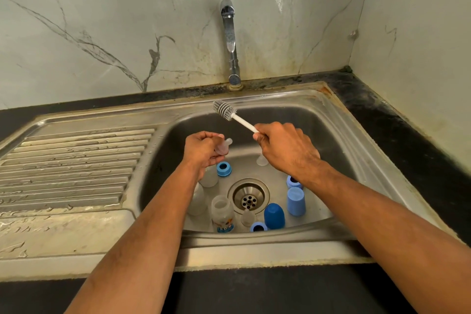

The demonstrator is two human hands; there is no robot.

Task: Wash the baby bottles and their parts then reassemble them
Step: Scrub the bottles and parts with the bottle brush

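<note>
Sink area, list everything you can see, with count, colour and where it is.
Sink: one, steel, centre, drainboard on its left.
Tap: one, chrome, on the wall, no water running.
Bottle brush: one, grey head, white handle, in the right hand.
Teat: one, clear, in the left hand.
Bottles: three, clear, basin left.
Caps: two, blue, basin right.
Rings: three, blue, basin.
Loose teats: two, clear, basin.
Left hand; right hand.

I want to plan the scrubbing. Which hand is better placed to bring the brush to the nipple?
Right. The right hand already grips the brush. The left hand holds the nipple beside it.
</note>
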